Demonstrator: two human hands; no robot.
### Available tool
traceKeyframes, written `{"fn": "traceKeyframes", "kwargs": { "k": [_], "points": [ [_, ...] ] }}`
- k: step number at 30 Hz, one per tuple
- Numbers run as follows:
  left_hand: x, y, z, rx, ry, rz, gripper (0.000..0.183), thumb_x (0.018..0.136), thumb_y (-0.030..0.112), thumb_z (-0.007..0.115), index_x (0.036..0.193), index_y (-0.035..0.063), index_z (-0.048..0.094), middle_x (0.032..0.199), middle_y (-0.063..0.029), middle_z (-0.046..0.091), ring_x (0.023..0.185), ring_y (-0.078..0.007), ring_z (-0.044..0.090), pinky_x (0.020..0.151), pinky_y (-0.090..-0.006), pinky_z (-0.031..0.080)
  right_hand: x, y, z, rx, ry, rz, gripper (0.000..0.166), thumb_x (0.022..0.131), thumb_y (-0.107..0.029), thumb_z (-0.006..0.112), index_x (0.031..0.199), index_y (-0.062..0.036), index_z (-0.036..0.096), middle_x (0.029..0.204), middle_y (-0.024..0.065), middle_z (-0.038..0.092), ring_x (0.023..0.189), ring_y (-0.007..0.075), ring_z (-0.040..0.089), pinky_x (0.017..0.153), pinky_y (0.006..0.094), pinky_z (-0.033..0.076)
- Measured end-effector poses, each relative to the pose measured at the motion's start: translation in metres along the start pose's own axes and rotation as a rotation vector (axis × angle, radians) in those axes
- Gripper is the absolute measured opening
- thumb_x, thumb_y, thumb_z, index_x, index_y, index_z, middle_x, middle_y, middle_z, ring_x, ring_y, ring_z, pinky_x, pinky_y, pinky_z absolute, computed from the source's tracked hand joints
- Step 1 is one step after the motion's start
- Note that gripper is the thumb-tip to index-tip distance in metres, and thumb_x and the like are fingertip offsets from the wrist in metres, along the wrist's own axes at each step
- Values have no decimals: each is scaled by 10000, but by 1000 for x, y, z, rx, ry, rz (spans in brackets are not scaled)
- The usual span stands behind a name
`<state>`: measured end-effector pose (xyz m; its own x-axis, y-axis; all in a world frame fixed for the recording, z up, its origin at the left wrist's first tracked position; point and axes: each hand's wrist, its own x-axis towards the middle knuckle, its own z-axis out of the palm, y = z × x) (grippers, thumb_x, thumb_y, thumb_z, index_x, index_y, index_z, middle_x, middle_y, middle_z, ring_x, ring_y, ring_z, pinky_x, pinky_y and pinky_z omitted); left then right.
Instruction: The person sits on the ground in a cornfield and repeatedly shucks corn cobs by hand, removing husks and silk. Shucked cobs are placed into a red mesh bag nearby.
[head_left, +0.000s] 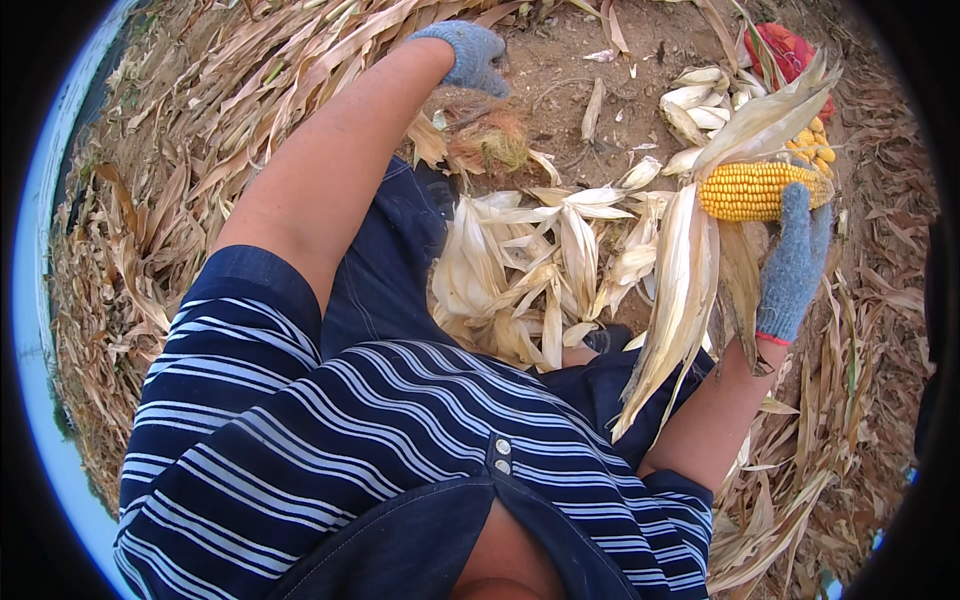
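My right hand (796, 262), in a grey-blue knit glove with a red cuff edge, grips a yellow ear of corn (750, 191) near its tip. Pale dry husk leaves (679, 300) are peeled back from the ear's base and hang down towards my leg; another leaf points up to the right. At the upper left, my left hand (466, 58) wears a matching glove. Its fingers are curled above a tuft of brownish-green corn silk (487, 142) on the soil. Whether anything is pinched between them is too small to tell.
Stripped husks (517, 262) are heaped between my legs. Beyond my right hand lie several bare yellow ears (811, 146) and a red mesh bag (784, 52). Dry corn stalks and leaves (292, 67) cover the ground at left, with more stalks (810, 480) at lower right.
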<state>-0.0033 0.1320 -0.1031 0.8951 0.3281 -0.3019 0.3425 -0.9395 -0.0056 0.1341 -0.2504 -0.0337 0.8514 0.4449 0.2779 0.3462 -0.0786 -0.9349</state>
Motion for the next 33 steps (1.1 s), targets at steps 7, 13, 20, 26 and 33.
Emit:
{"fn": "traceKeyframes", "kwargs": {
  "k": [7, 13, 20, 26, 33],
  "points": [
    [14, -3, 12, 191, -80, -31, 406, 831, 346, 718, 1140, 87, 679, 1197, -153, 659, 1092, -326, 640, 919, -423, 514, 0, 2, 0, -3, 19, -18, 433, 996, -269, 584, 1293, 42, 538, 1192, 104, 601, 1071, 165, 565, 937, 294, 450],
    [2, 3, -1, 35, -163, 56, 607, 752, 309, 811, 1300, 158, 599, 1276, -136, 631, 1178, -330, 600, 995, -424, 479, -1, 1, -1, -2, 12, -4, 428, 994, -271, 584, 1288, 37, 544, 1191, 99, 603, 1074, 163, 562, 939, 289, 448],
    [-1, -7, 13, 76, -174, -13, 748, 794, 573, 713, 1351, 100, 555, 1339, -142, 594, 1232, -343, 563, 1038, -427, 450, 0, 6, -5, -27, -2, -9, 456, 1001, -299, 561, 1333, 11, 531, 1243, 103, 599, 1110, 176, 568, 951, 308, 452],
    [7, -3, 4, 141, -110, -38, 418, 857, 373, 672, 1187, 116, 674, 1195, -151, 668, 1102, -341, 635, 939, -455, 499, 1, 5, -6, -39, -9, -34, 459, 997, -287, 577, 1335, 19, 526, 1237, 102, 601, 1106, 173, 564, 949, 306, 445],
    [13, -19, 26, 101, -104, 11, 336, 881, 259, 650, 1179, 106, 676, 1202, -151, 665, 1116, -328, 631, 949, -435, 495, 1, 7, -6, -38, -4, -57, 438, 996, -286, 577, 1285, 41, 538, 1192, 103, 605, 1074, 169, 566, 952, 305, 444]
  ]
}}
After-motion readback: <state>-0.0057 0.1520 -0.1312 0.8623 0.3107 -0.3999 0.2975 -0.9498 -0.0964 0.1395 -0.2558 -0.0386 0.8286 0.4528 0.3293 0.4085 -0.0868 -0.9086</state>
